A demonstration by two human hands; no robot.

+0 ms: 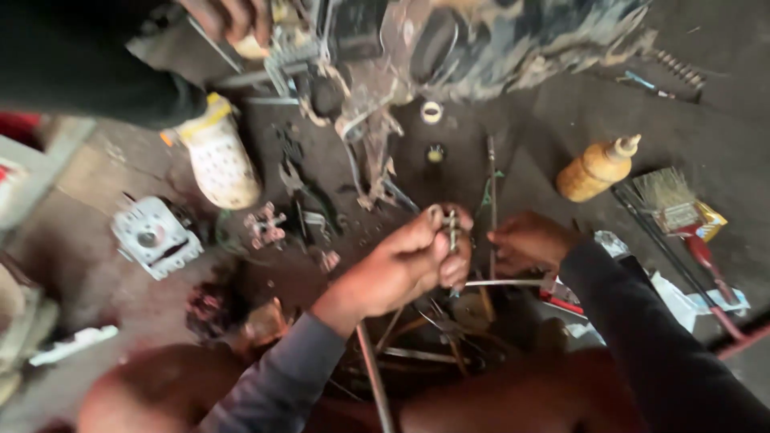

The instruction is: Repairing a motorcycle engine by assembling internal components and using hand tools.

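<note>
While my left hand (pixel 405 261) pinches a small metal part (pixel 451 228) upright between its fingertips, my right hand (pixel 525 240), just right of it, grips a thin rod (pixel 505 282) lying left-right.

A small, upright metal bolt-like part (pixel 452 228), pinched at fingertip height above scattered tools.

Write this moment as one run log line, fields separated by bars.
left hand: pinches small metal part | right hand: beside it, grip unclear | yellow bottle: lying on floor
</note>
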